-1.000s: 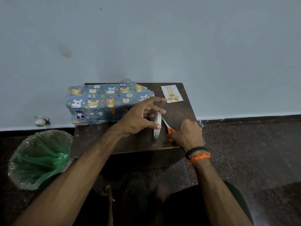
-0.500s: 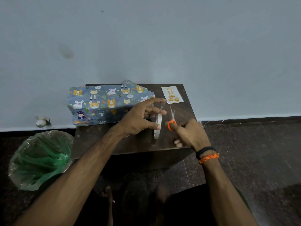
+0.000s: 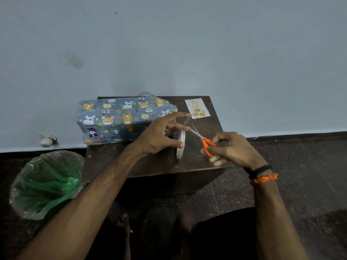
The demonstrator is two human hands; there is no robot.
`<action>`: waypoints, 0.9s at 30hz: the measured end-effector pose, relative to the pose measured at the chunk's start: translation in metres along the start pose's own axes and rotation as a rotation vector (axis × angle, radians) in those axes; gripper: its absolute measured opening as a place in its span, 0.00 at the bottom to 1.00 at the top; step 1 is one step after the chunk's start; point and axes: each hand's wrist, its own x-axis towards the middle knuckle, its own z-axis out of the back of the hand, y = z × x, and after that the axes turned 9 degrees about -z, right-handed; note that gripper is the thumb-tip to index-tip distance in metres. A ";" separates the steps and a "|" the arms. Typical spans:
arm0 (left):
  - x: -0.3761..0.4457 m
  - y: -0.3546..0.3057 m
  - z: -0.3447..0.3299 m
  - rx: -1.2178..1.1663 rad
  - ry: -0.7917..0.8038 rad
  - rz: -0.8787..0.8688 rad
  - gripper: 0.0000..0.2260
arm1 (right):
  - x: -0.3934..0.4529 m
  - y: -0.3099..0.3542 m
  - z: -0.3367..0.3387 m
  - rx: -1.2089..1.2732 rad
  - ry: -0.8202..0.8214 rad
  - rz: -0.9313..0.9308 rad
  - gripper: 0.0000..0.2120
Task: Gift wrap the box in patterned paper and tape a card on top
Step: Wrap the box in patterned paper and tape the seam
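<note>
right hand (image 3: 234,149) | lifted scissors (image 3: 203,141) off table | blades now at tape strip (image 3: 185,121)

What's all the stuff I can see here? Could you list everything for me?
wrapped box: one, blue-grey paper with bears and mice, back left of the table, its right end paper unfolded
card: one, white with gold print, flat at the back right corner
tape roll: one, whitish, on edge near the table's front
scissors: one pair, orange handles, blades pointing at the tape strip
table: one, dark brown, against the wall
plastic bag: one, green and clear, on the floor at left
left hand: steadies the tape roll, a strip pulled out
right hand: grips the scissors
</note>
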 end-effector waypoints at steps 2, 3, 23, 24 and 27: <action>0.000 -0.002 -0.001 0.017 0.015 -0.007 0.37 | 0.002 0.003 -0.002 -0.050 -0.008 0.023 0.16; 0.000 -0.003 -0.001 0.025 0.023 -0.013 0.37 | 0.002 0.004 -0.003 -0.070 -0.022 0.037 0.16; 0.002 -0.005 -0.005 0.096 0.088 -0.022 0.37 | 0.005 0.006 -0.001 -0.225 -0.161 0.197 0.14; 0.002 -0.006 -0.005 0.098 0.088 -0.028 0.37 | 0.005 0.006 -0.001 -0.227 -0.159 0.198 0.13; 0.003 -0.006 -0.006 0.100 0.083 -0.037 0.37 | 0.005 0.007 0.000 -0.207 -0.148 0.212 0.12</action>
